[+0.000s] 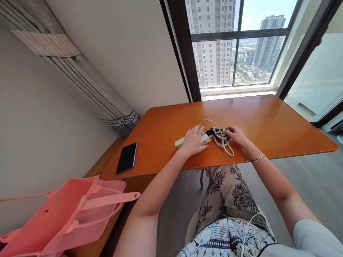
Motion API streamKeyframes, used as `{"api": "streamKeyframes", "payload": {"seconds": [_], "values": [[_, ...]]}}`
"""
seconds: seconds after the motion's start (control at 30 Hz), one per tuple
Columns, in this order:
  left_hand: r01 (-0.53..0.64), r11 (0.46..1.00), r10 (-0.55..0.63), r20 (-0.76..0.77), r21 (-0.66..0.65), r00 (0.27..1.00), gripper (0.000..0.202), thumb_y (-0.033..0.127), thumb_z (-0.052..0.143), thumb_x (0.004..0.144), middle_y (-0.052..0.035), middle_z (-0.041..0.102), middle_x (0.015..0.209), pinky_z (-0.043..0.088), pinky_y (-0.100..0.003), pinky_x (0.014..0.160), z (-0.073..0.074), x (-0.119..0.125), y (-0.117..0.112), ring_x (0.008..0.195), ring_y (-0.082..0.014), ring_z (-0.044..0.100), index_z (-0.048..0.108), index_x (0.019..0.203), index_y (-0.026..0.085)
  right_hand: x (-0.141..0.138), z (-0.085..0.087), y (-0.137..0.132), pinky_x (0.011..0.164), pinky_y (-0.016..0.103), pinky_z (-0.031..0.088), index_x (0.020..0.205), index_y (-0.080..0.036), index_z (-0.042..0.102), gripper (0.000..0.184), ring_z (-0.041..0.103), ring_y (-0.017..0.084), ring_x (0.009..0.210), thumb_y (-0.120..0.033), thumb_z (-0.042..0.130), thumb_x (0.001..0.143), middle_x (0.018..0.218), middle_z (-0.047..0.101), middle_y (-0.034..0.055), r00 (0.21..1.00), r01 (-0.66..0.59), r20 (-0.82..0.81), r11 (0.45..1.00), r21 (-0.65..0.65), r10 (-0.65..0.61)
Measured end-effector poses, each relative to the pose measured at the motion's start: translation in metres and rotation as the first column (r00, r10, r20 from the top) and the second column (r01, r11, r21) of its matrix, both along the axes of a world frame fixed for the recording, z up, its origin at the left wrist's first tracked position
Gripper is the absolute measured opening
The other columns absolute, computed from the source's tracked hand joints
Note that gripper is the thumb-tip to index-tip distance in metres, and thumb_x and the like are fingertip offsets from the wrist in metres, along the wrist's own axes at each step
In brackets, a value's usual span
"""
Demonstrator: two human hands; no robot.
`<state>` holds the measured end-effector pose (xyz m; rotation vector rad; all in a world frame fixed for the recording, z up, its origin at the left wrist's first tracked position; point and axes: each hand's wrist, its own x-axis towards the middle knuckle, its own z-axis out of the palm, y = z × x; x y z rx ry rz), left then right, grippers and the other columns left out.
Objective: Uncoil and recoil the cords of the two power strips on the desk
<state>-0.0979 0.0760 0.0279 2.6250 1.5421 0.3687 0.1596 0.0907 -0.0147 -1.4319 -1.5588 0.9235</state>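
A white power strip (180, 141) lies on the orange wooden table (268, 121). My left hand (194, 140) rests flat on it, fingers spread. Its white cable (222, 137) is coiled in loops to the right, tangled with a black cable or plug. My right hand (236, 135) has its fingers curled onto this bundle at the right side. A thin bracelet (257, 157) circles my right wrist.
A black phone (127, 157) lies face up near the table's left front corner. A pink tote bag (66, 214) sits on a low bench at the lower left. A window stands behind the table, a folded mat leans on the left wall.
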Motion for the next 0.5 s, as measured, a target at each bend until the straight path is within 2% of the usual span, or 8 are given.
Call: {"api": "streamKeyframes", "payload": {"seconds": [0.1, 0.17, 0.27, 0.4, 0.5], "values": [[0.215, 0.971, -0.224, 0.094, 0.103, 0.970, 0.077, 0.055, 0.069, 0.082, -0.0173, 0.044, 0.157, 0.026, -0.051, 0.124, -0.012, 0.031, -0.009, 0.148, -0.0332, 0.038, 0.045, 0.147, 0.020, 0.000, 0.001, -0.002, 0.062, 0.026, 0.044, 0.089, -0.018, 0.064, 0.038, 0.059, 0.014, 0.067, -0.054, 0.069, 0.078, 0.073, 0.066, -0.0002, 0.999, 0.017, 0.038, 1.000, 0.019, -0.018], [0.265, 0.956, -0.281, 0.130, 0.129, 0.951, 0.083, 0.060, 0.073, 0.077, -0.0176, 0.050, 0.152, 0.024, -0.054, 0.125, -0.020, 0.049, -0.014, 0.147, -0.0344, 0.040, 0.048, 0.144, 0.019, 0.001, 0.002, -0.002, 0.060, 0.026, 0.042, 0.089, -0.018, 0.064, 0.040, 0.057, 0.014, 0.065, -0.055, 0.073, 0.074, 0.072, 0.064, -0.0011, 0.995, 0.036, 0.087, 0.999, 0.039, -0.039], [0.220, 0.969, -0.237, 0.178, 0.109, 0.955, 0.089, 0.063, 0.080, 0.068, -0.0196, 0.057, 0.144, 0.026, -0.058, 0.123, -0.029, 0.064, -0.017, 0.142, -0.0365, 0.046, 0.051, 0.139, 0.017, 0.002, 0.003, -0.004, 0.062, 0.027, 0.042, 0.086, -0.019, 0.062, 0.036, 0.057, 0.014, 0.066, -0.053, 0.070, 0.077, 0.073, 0.064, -0.0005, 0.986, 0.057, 0.151, 0.995, 0.079, -0.068], [0.209, 0.973, -0.226, 0.229, 0.098, 0.947, 0.071, 0.054, 0.083, 0.069, -0.0156, 0.066, 0.131, 0.035, -0.053, 0.118, -0.032, 0.064, -0.016, 0.128, -0.0335, 0.058, 0.057, 0.125, 0.019, -0.001, 0.004, -0.005, 0.068, 0.030, 0.045, 0.087, -0.021, 0.059, 0.035, 0.061, 0.017, 0.072, -0.053, 0.069, 0.078, 0.079, 0.067, 0.0015, 0.976, 0.100, 0.174, 0.981, 0.164, -0.129], [0.170, 0.978, -0.197, 0.276, 0.120, 0.941, 0.057, 0.044, 0.082, 0.073, -0.0114, 0.070, 0.122, 0.040, -0.049, 0.113, -0.032, 0.060, -0.016, 0.120, -0.0307, 0.063, 0.057, 0.118, 0.021, -0.004, 0.007, -0.002, 0.072, 0.032, 0.047, 0.093, -0.021, 0.056, 0.037, 0.063, 0.018, 0.075, -0.052, 0.069, 0.078, 0.087, 0.069, 0.0030, 0.978, 0.172, 0.080, 0.962, 0.213, -0.193]]}}
